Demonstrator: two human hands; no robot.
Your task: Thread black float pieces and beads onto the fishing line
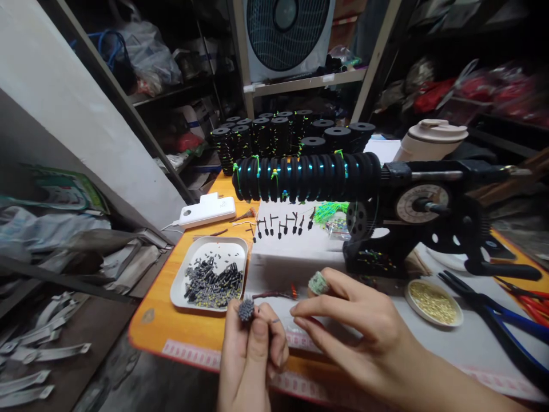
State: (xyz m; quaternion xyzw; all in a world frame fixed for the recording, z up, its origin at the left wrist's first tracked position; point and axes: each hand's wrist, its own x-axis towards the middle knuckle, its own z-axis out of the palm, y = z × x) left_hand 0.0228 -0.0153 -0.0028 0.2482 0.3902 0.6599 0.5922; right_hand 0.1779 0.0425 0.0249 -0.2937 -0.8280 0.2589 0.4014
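Note:
In my left hand (253, 349) is a small dark grey spiky bundle (246, 310), gripped between thumb and fingers, its bristly end facing up. A short thin blue bit shows at the fingers' right side. My right hand (364, 326) hovers just to the right, thumb and forefinger tips brought together in a pinch; anything between them is too fine to make out. Green wrapping (318, 283) covers another fingertip of that hand. Behind the hands lies a dark thin stick (274, 295) with orange-red at one end. Left of them, a white tray (175, 294) holds small dark pieces.
A black winding machine (377, 229) carries a ribbed black roller (306, 176) with green threads. Several black spools (281, 134) stand behind. Small dark T-shaped pieces (281, 226) hang below the roller. At right are a dish of gold bits (433, 303) and blue-handled pliers (506, 326).

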